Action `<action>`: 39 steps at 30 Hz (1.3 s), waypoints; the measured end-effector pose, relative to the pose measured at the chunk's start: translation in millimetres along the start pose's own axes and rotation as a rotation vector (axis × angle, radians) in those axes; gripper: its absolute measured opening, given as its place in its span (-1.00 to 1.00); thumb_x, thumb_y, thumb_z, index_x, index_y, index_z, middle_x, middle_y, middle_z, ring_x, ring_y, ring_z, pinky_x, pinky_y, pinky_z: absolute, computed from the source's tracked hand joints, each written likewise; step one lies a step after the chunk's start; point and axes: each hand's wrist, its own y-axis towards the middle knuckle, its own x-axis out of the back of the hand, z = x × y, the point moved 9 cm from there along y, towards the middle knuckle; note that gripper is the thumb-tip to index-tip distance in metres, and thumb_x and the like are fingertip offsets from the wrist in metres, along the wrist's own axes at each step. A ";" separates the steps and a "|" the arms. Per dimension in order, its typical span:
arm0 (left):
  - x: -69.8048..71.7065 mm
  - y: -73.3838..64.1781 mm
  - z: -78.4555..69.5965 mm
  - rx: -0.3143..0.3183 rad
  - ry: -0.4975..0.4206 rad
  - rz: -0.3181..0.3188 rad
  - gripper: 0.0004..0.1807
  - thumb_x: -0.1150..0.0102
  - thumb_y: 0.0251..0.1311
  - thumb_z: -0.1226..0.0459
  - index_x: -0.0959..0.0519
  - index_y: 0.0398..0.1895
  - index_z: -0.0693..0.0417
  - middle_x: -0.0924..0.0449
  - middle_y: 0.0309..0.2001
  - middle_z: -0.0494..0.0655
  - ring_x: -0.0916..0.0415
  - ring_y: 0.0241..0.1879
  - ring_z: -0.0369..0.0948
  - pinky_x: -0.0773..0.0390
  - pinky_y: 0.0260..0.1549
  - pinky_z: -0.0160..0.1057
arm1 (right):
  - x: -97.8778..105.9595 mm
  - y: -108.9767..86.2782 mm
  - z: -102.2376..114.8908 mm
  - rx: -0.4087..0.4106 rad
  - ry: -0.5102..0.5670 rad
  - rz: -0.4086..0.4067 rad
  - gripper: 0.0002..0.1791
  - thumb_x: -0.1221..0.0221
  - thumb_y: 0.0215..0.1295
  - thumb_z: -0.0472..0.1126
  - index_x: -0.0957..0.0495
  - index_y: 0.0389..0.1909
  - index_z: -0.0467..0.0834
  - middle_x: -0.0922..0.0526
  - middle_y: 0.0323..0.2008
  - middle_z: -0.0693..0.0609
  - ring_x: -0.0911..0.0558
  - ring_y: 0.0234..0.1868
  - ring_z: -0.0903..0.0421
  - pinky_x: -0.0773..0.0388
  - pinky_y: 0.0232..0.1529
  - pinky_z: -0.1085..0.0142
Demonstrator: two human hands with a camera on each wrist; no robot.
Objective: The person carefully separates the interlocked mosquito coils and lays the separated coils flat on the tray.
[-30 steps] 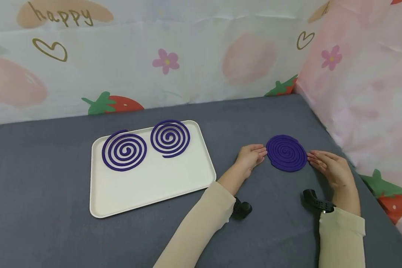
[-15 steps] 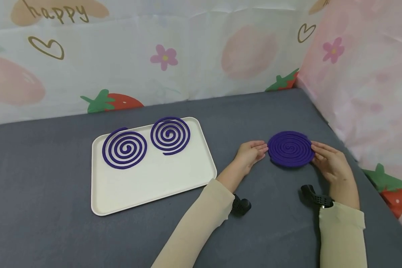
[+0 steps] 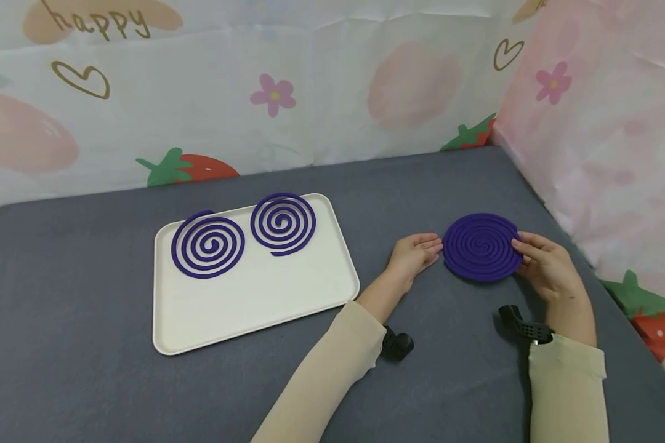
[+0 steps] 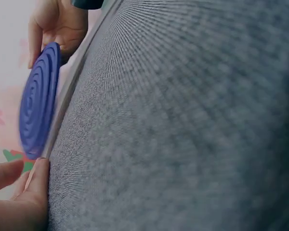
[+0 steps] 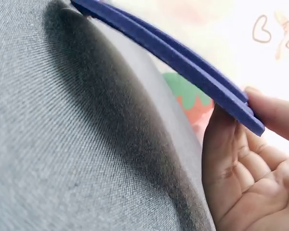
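A purple mosquito coil (image 3: 481, 247), its spiral tightly wound, is tilted up at its right side. My right hand (image 3: 551, 267) pinches that edge, thumb on top and fingers beneath. In the right wrist view the coil (image 5: 171, 57) shows two layers edge-on, slanting above the cloth with a dark shadow under it. My left hand (image 3: 415, 258) lies at the coil's left edge with fingers extended, fingertips right at the rim. The left wrist view shows the coil's lower end close to the left fingertips (image 4: 41, 166).
A cream tray (image 3: 255, 301) stands left of my hands on the grey cloth (image 3: 77, 307). Two opened-out purple spirals, one at left (image 3: 213, 245) and one at right (image 3: 282, 223), lie over its back rim. Patterned curtains hang behind and at right.
My right hand has come in from beside the mosquito coil to grip its right edge, and that side has risen off the cloth. My left hand has stayed nearly still.
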 end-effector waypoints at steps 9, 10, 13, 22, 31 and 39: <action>-1.0 -3.5 -3.0 -0.042 0.007 0.050 -0.57 0.02 0.19 0.61 -0.40 0.17 0.41 -0.49 0.11 0.19 -0.46 0.11 -0.08 -0.46 0.09 -0.21 | -17.3 2.5 1.9 0.062 0.041 0.068 -0.70 0.11 0.34 -0.56 -0.60 -0.29 -0.29 -0.64 -0.41 -0.04 -0.63 -0.45 0.13 -0.59 -0.43 0.34; -0.9 -3.3 -2.6 -0.042 0.008 0.057 -0.57 0.02 0.19 0.60 -0.40 0.17 0.41 -0.49 0.11 0.18 -0.45 0.11 -0.08 -0.46 0.09 -0.21 | -19.6 3.0 0.2 0.054 0.027 0.070 -0.70 0.10 0.34 -0.55 -0.60 -0.28 -0.28 -0.64 -0.40 -0.04 -0.63 -0.44 0.13 -0.60 -0.42 0.34; -1.1 -2.8 -1.2 -0.038 0.015 0.081 -0.56 -0.03 0.20 0.57 -0.40 0.18 0.40 -0.48 0.12 0.17 -0.45 0.11 -0.07 -0.46 0.08 -0.22 | -27.3 4.6 -5.0 0.032 -0.008 0.089 -0.71 0.08 0.34 -0.55 -0.60 -0.26 -0.26 -0.65 -0.38 -0.03 -0.64 -0.42 0.13 -0.61 -0.40 0.34; -1.6 -2.8 0.1 -0.035 0.052 0.126 -0.55 -0.07 0.14 0.62 -0.44 0.15 0.36 -0.55 0.02 0.21 -0.54 0.00 -0.02 -0.58 -0.07 -0.20 | -42.9 10.0 -19.3 -0.013 -0.100 0.131 -0.72 0.08 0.37 -0.50 -0.60 -0.22 -0.21 -0.64 -0.32 0.01 -0.62 -0.35 0.18 -0.58 -0.33 0.38; 7.1 -10.3 -3.1 -0.021 0.015 0.097 -0.54 -0.10 0.12 0.59 -0.46 0.15 0.31 -0.58 -0.01 0.16 -0.56 -0.03 -0.04 -0.58 -0.08 -0.18 | -59.3 13.5 -31.8 -0.029 -0.186 0.132 -0.62 0.01 0.29 -0.58 -0.42 0.03 -0.15 -0.67 -0.16 0.03 -0.65 -0.17 0.18 -0.61 -0.20 0.39; 26.3 -24.1 -9.4 0.003 0.028 0.115 -0.61 -0.15 0.17 0.50 -0.48 0.11 0.33 -0.58 -0.04 0.14 -0.57 -0.06 -0.05 -0.59 -0.09 -0.18 | -86.4 10.3 -39.9 0.000 -0.202 0.178 -0.58 0.00 0.25 -0.61 -0.46 0.02 -0.14 -0.68 -0.18 0.00 -0.67 -0.20 0.15 -0.62 -0.21 0.37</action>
